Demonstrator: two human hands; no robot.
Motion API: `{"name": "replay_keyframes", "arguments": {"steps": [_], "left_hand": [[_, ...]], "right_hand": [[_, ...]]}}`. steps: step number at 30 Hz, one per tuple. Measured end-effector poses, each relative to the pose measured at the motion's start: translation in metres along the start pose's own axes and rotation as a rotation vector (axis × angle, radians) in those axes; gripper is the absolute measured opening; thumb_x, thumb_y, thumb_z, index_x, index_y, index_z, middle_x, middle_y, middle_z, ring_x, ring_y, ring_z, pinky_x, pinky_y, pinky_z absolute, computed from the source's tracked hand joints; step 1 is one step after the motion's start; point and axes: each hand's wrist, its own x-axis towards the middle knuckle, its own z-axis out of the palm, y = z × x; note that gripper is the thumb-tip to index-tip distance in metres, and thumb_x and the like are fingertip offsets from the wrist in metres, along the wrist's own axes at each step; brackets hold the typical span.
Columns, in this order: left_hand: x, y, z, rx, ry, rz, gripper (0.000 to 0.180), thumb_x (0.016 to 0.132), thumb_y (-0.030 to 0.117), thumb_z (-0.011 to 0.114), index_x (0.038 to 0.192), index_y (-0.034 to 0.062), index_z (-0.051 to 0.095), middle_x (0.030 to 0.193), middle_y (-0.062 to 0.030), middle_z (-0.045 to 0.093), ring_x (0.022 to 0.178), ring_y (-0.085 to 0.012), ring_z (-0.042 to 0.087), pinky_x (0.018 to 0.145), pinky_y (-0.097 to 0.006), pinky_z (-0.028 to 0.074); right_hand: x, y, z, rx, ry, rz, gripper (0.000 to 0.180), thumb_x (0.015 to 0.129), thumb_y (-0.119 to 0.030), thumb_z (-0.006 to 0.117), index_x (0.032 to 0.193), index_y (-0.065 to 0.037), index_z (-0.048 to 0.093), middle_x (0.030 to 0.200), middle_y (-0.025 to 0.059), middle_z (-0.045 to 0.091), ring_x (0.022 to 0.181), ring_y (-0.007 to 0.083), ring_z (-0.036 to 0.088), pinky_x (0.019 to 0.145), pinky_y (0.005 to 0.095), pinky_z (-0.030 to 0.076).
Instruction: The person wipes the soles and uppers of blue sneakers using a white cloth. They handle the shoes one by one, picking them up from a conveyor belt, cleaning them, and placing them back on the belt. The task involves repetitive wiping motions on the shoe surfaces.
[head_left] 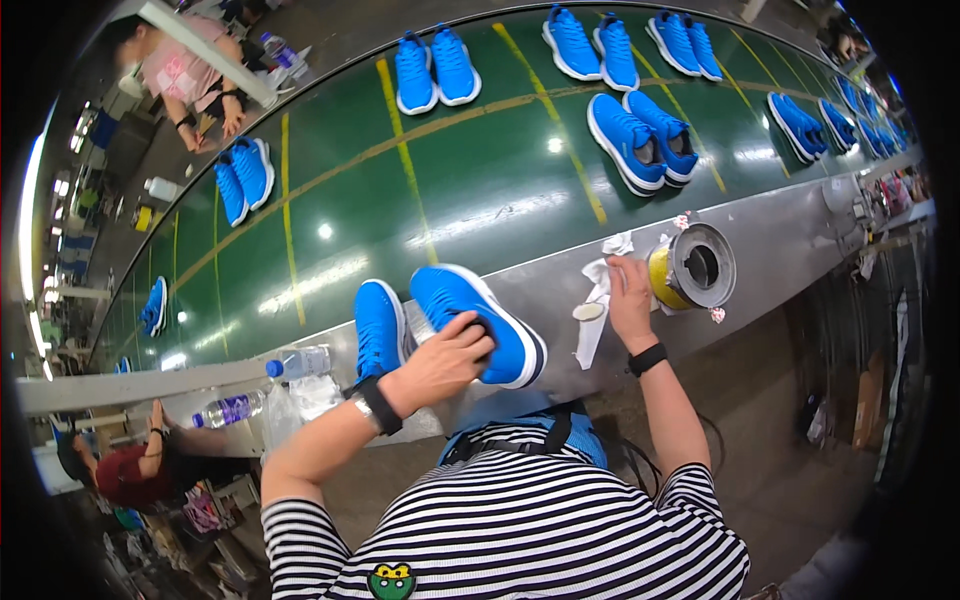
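Observation:
My left hand (447,360) is closed on a blue sneaker (475,315) by its ankle opening, its white sole tilted toward the right. The other blue sneaker (378,325) stands just left of it, on the metal ledge (535,275). On the right, my right hand (630,300) has its fingers stretched out between a crumpled white cloth (597,272) and a round yellow tin (662,277) with a grey rim. No object shows in its fingers. Below the cloth lies a white strip (590,345) with a pale oval piece (588,312) on it.
A green belt (480,170) with yellow lines carries several pairs of blue sneakers (640,140). Plastic bottles (300,362) and clear bags (285,410) sit left of me. A person in pink (185,65) works across the belt; another in dark red (135,470) is at the left.

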Motion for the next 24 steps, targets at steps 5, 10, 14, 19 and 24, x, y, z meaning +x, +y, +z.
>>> {"name": "replay_keyframes", "arguments": {"steps": [5, 10, 14, 19, 24], "left_hand": [[-0.024, 0.021, 0.068, 0.091, -0.258, 0.079, 0.014, 0.066, 0.015, 0.052, 0.065, 0.0097, 0.065, 0.083, -0.0033, 0.051, 0.092, -0.0185, 0.048, 0.105, -0.049, 0.019], [-0.057, 0.042, 0.018, -0.231, 0.021, -0.29, 0.036, 0.07, 0.008, 0.055, 0.106, 0.0083, 0.052, 0.102, -0.008, 0.046, 0.105, -0.0198, 0.046, 0.101, -0.051, 0.023], [-0.123, 0.059, 0.033, -0.3, 0.565, -1.028, 0.044, 0.064, 0.002, 0.057, 0.108, 0.0028, 0.05, 0.1, -0.0142, 0.046, 0.096, -0.0324, 0.046, 0.091, -0.042, 0.033], [-0.197, 0.043, 0.133, -0.798, 0.529, -1.582, 0.049, 0.068, -0.002, 0.053, 0.116, -0.0001, 0.046, 0.1, -0.0128, 0.051, 0.094, -0.0285, 0.049, 0.087, -0.036, 0.039], [-0.182, 0.024, 0.137, -1.754, 0.617, -1.547, 0.038, 0.07, -0.002, 0.051, 0.108, -0.0007, 0.052, 0.09, -0.0077, 0.06, 0.078, -0.0188, 0.059, 0.073, -0.029, 0.048]], "right_hand": [[-0.028, -0.011, 0.012, -0.15, -0.162, -0.178, 0.039, 0.073, -0.007, 0.061, 0.111, -0.011, 0.055, 0.113, 0.017, 0.045, 0.106, 0.0344, 0.042, 0.089, 0.0409, 0.036], [-0.068, -0.052, 0.042, 0.321, -0.582, 0.045, 0.053, 0.071, -0.021, 0.068, 0.117, -0.002, 0.049, 0.112, 0.0202, 0.05, 0.104, 0.0322, 0.049, 0.09, 0.0371, 0.039], [-0.098, -0.056, 0.09, 0.414, -0.717, 0.228, 0.073, 0.068, -0.027, 0.071, 0.124, 0.007, 0.038, 0.116, 0.0228, 0.049, 0.107, 0.0278, 0.051, 0.09, 0.0356, 0.04], [-0.092, -0.069, 0.133, 0.507, -0.655, 0.328, 0.063, 0.069, -0.01, 0.063, 0.124, 0.007, 0.037, 0.109, 0.0207, 0.054, 0.104, 0.027, 0.053, 0.088, 0.0316, 0.04], [-0.088, -0.08, 0.111, 0.785, -0.662, 0.634, 0.045, 0.074, 0.004, 0.049, 0.119, 0.001, 0.046, 0.112, 0.012, 0.055, 0.1, 0.0217, 0.054, 0.085, 0.0317, 0.043]]}}
